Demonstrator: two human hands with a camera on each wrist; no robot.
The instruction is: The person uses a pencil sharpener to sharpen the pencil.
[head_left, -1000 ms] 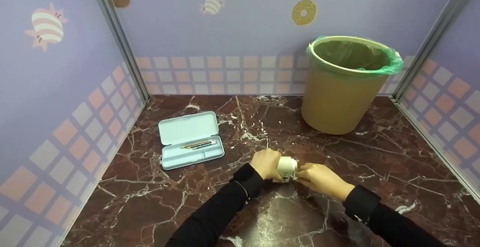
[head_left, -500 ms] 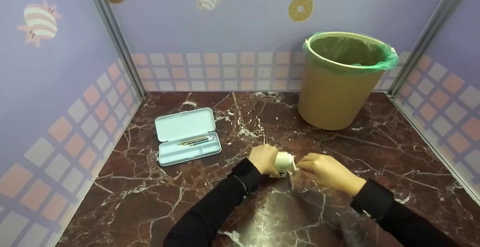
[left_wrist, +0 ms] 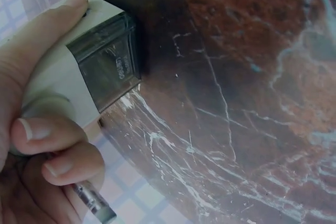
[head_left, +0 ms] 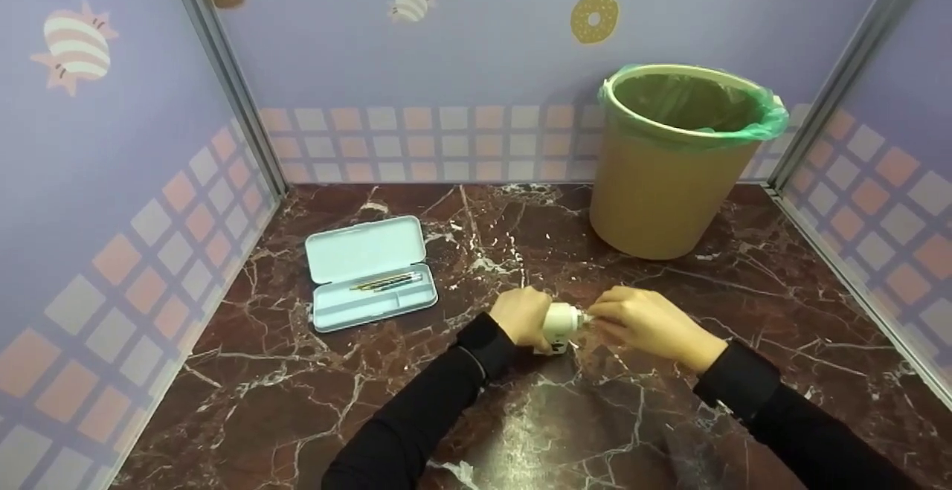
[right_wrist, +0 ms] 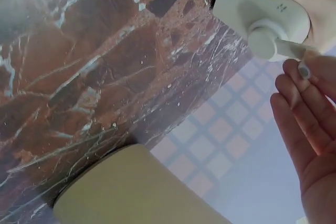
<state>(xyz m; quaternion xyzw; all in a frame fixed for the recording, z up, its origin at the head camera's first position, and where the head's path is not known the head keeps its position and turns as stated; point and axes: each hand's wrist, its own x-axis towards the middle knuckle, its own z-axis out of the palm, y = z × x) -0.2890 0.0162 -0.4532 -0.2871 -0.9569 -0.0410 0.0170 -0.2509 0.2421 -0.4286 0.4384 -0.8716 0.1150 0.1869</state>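
Observation:
A white crank pencil sharpener [head_left: 558, 326] rests on the marble-patterned surface. My left hand [head_left: 520, 317] grips its body from the left, with the thumb along the casing in the left wrist view. Its dark see-through drawer [left_wrist: 109, 61] faces that camera. A pencil's eraser end [left_wrist: 94, 201] sticks out below my left fingers; the rest of the pencil is hidden. My right hand [head_left: 647, 324] pinches the knob [right_wrist: 304, 70] of the crank arm [right_wrist: 290, 49] between thumb and forefinger. The other right fingers lie extended in the right wrist view.
An open light-blue pencil case [head_left: 372, 250] with several pencils [head_left: 387, 282] lies to the left. At the back right stands a tan bin [head_left: 654, 200] with a green liner [head_left: 766, 126]. White crumbs are scattered behind the sharpener. Patterned panels enclose the sides and back.
The crank has turned, its arm pointing lower half a second ago. My right hand has moved with it, higher in the head view. The left hand keeps its hold on the sharpener.

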